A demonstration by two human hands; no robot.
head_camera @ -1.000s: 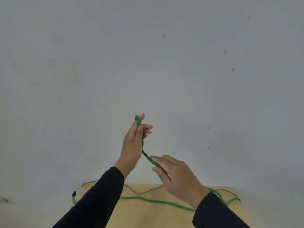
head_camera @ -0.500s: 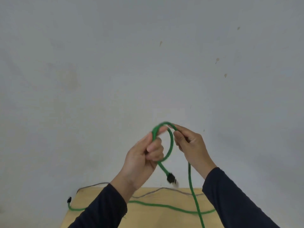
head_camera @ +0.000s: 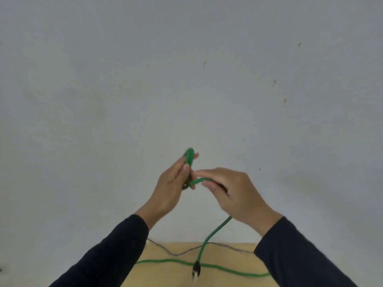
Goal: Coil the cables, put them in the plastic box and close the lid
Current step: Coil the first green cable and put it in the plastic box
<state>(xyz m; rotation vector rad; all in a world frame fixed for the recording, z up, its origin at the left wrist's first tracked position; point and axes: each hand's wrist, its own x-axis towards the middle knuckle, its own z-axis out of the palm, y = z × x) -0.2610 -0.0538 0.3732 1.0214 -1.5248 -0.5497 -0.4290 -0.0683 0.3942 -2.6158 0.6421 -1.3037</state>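
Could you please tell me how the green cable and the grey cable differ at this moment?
The green cable is held up in the air: the left hand grips its loops and the right hand pinches a strand. The grey cable lies untouched on the wooden table.

The green cable looks thicker and brighter; the grey one is thin and dull.

Both trail across the same tabletop, still mostly uncoiled.

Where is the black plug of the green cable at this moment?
In the head view the black plug hangs low in the centre, below the right hand, over the wooden table.
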